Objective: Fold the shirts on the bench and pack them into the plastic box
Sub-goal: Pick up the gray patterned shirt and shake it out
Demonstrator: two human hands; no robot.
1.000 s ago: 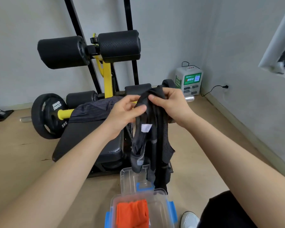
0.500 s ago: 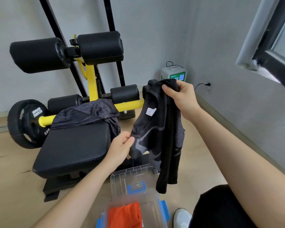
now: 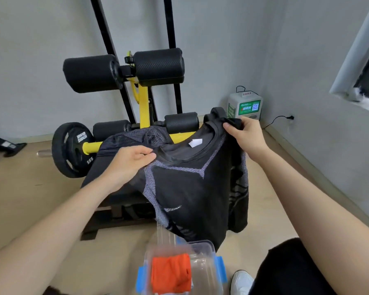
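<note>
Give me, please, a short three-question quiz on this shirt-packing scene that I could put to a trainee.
1. True or false: the left hand and the right hand both grip the black shirt.
2. What colour is the garment that lies in the plastic box? A blue, B orange, C white.
3. Fill in the gap: the dark mesh shirt lies on the ___.

Key: 1 true; 2 B; 3 bench.

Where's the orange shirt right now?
In the head view, the orange shirt lies in the clear plastic box at bottom centre, below the hanging black shirt, left of the white shoe.
</note>
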